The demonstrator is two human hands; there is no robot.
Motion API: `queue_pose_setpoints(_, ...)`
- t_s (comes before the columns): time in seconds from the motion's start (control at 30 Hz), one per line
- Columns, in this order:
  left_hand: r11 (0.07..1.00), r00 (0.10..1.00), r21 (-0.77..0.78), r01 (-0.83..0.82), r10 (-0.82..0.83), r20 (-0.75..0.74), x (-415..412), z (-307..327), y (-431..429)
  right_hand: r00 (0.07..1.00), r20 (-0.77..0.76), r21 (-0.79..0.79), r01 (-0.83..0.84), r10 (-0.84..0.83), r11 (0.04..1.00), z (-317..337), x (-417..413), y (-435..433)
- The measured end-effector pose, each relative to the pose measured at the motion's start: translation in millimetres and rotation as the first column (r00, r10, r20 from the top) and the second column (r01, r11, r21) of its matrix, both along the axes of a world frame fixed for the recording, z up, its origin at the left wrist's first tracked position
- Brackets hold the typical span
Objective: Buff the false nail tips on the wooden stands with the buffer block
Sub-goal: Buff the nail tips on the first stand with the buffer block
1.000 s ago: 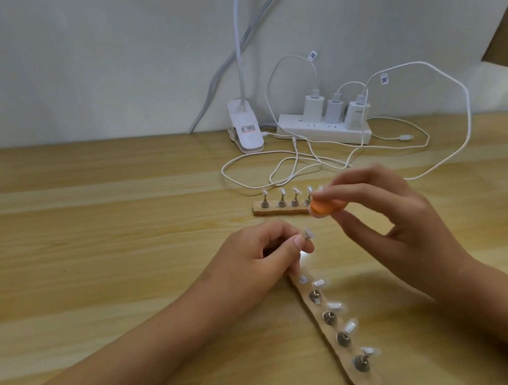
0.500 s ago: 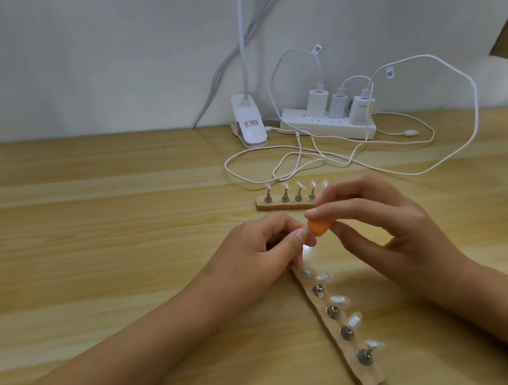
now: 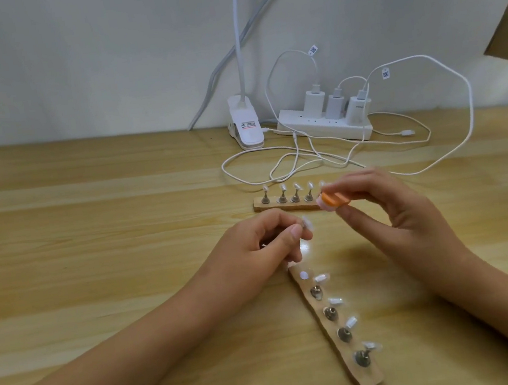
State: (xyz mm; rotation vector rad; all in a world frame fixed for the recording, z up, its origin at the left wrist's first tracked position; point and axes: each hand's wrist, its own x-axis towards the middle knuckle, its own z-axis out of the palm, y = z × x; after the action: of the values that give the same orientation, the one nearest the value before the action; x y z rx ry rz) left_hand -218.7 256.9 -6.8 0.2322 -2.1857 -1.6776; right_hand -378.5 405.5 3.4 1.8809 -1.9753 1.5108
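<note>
The left hand pinches one nail tip by its base, so the tip pokes out past the thumb above the far end of the near wooden stand. The right hand grips the orange buffer block between thumb and fingertips. The block sits just up and right of that tip, without touching it. Closing this gap down-left seems the coming stroke. The near stand runs away from the person, and the far stand lies crosswise on the worktop.
</note>
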Motion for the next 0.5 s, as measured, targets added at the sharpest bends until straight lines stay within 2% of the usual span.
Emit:
queue_pose_setpoints(0.07, 1.000, 1.000, 0.000, 0.014, -0.014, -0.008, 0.6, 0.8, -0.7, 0.996, 0.003, -0.034, -0.088, 0.088, 0.996, -0.1, 7.8, -1.6)
queue_pose_setpoints(0.13, 0.999, 0.999, -0.014, 0.031, -0.031, -0.004, 1.2, 1.5, -0.6, 0.995, -0.041, 0.022, -0.086, 0.087, 0.996, -1.8, 5.9, -3.3)
queue_pose_setpoints(0.2, 0.999, 0.999, -0.011, 0.035, -0.035, -0.003, 1.4, 1.2, -0.4, 0.999, 0.034, 0.058, -0.029, 0.027, 0.998, -4.7, 1.3, -3.0)
queue_pose_setpoints(0.27, 0.999, 0.999, 0.002, 0.041, -0.041, -0.011, 1.1, 1.0, 0.0, 0.993, 0.109, 0.010, -0.045, 0.044, 0.999, -4.7, 1.5, -2.1)
queue_pose_setpoints(0.33, 0.999, 0.999, -0.004, 0.047, -0.047, -0.014, 0.7, 1.4, -0.2, 0.995, 0.042, -0.015, -0.090, 0.091, 0.996, -5.7, 6.1, -2.2)
queue_pose_setpoints(0.4, 0.998, 0.999, -0.021, 0.053, -0.053, -0.009, 0.6, 1.5, -0.2, 0.997, 0.002, 0.044, -0.076, 0.076, 0.996, -8.1, 4.5, -3.5)
queue_pose_setpoints(0.5, 0.998, 0.998, -0.021, 0.058, -0.058, -0.009, 0.9, 1.4, 1.0, 0.990, 0.136, 0.048, -0.048, 0.041, 0.998, -8.2, 3.7, -3.2)
